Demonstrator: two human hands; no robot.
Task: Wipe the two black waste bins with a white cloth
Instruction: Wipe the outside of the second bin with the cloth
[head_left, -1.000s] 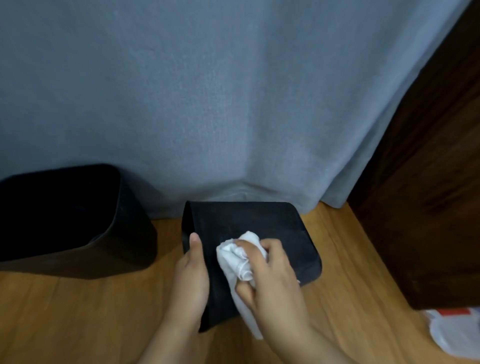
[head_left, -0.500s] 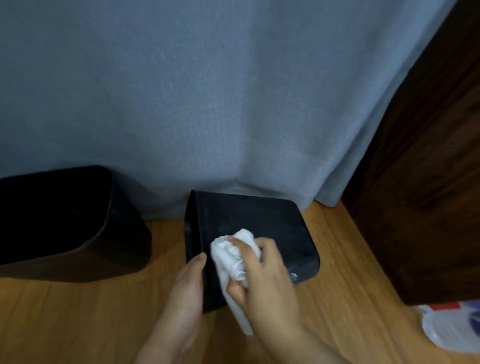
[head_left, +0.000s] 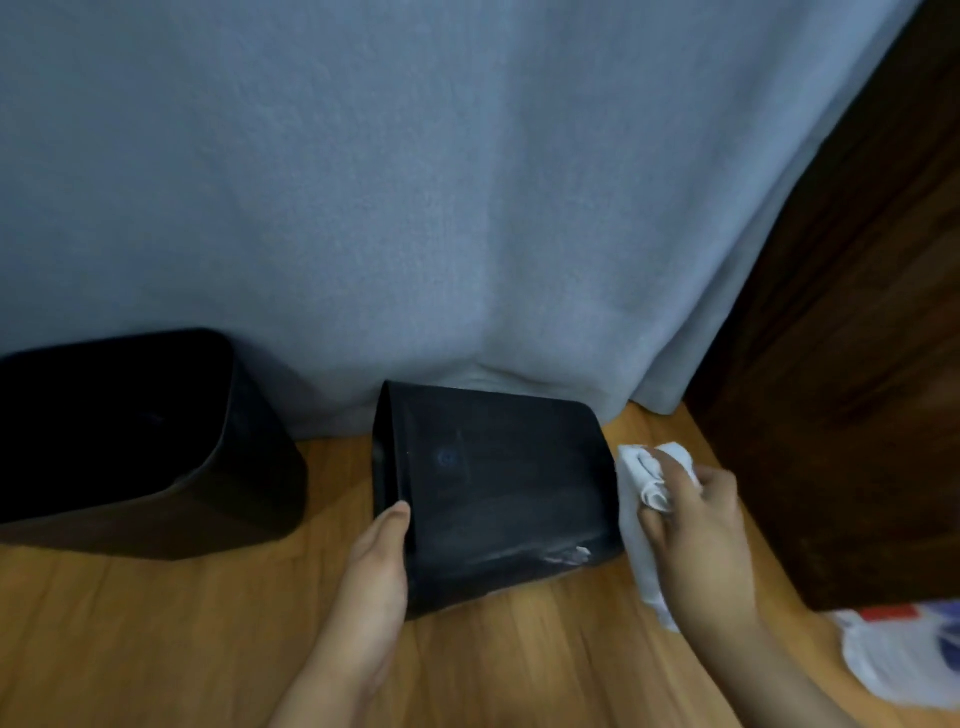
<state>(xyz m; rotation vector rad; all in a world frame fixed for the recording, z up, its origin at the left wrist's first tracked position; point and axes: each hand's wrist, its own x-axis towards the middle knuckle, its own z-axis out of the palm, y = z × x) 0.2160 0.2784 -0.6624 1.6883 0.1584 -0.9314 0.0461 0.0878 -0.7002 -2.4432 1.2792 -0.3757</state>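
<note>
1. Mid-wipe on tipped bin (head_left: 498, 488), lying on its side on wood floor (head_left: 156, 639) by grey curtain (head_left: 415, 182); 2nd bin (head_left: 135, 441) upright, well apart to the left.
2. L hand (head_left: 376, 577) flat vs. rim end, fingers straight, bracing.
3. R hand (head_left: 696, 530) bunched round white cloth (head_left: 641, 488), touching the base end.
4. Next, prob.: wipe base, roll bin for unwiped sides, keep L brace firm; white smear (head_left: 569, 556) near the corner needs a pass.

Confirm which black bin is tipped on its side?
The right bin, steadied by the left hand, lies on its side. The left bin stands upright, untouched.
</note>
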